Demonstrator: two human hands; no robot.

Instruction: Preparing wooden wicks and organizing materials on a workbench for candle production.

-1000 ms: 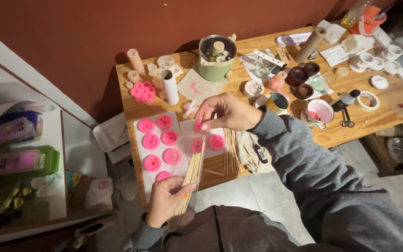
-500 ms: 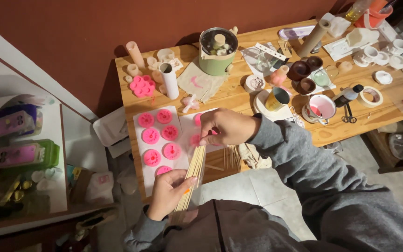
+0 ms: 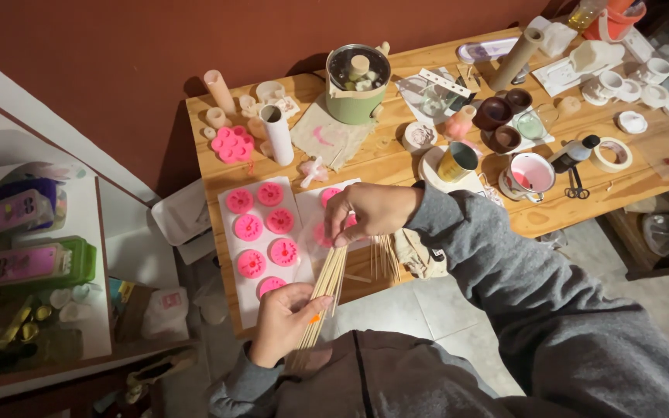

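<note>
You stand over a wooden table [image 3: 396, 166] set against a dark red wall, tiled floor showing below its edge. A bundle of thin wooden sticks [image 3: 325, 298] runs from your lap up over the table's near edge; your left hand [image 3: 288, 321] wraps its fingers closed around the lower part, while your right hand [image 3: 365, 213] pinches the top ends of the sticks between thumb and fingertips. Just left of that hand, pink round pieces [image 3: 261, 228] lie in rows on a white sheet [image 3: 230, 255]. Farther back stand a white tube [image 3: 278, 133], a green pot [image 3: 356, 81] and a pink-lined cup [image 3: 530, 172]. On the shelf at far left sit a green box [image 3: 36, 263] and a purple box [image 3: 13, 210], each with a pink label.
</note>
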